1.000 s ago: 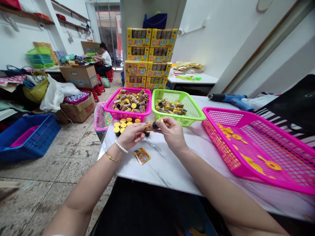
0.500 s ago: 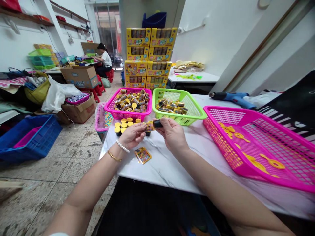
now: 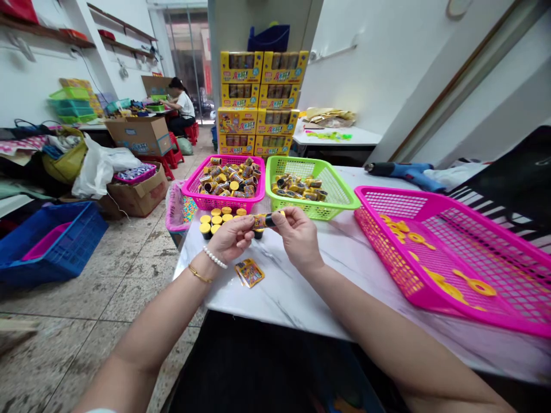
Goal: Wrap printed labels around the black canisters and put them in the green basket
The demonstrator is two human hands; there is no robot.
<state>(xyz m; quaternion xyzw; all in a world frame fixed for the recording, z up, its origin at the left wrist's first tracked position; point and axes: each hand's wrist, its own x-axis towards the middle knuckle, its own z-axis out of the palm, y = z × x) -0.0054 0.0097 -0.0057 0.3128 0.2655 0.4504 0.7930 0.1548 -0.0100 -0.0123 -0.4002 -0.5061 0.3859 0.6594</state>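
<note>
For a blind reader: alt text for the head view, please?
The left hand and right hand hold a small yellow-labelled black tube between them over a white marble table. Behind stand a pink basket and a green basket of similar tubes.

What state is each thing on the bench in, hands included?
Small black tube with yellow printed wrap: sideways, held in mid-air.
Left hand: shut on the tube's wrapped end.
Right hand: shut on its black end.
Far pink mesh basket: heaped with tubes.
Green mesh basket: partly filled.
Large pink mesh basket: few yellow pieces inside.
Yellow-capped black tubes: upright on white marble table.
Printed flat sleeve: lying on table.
</note>
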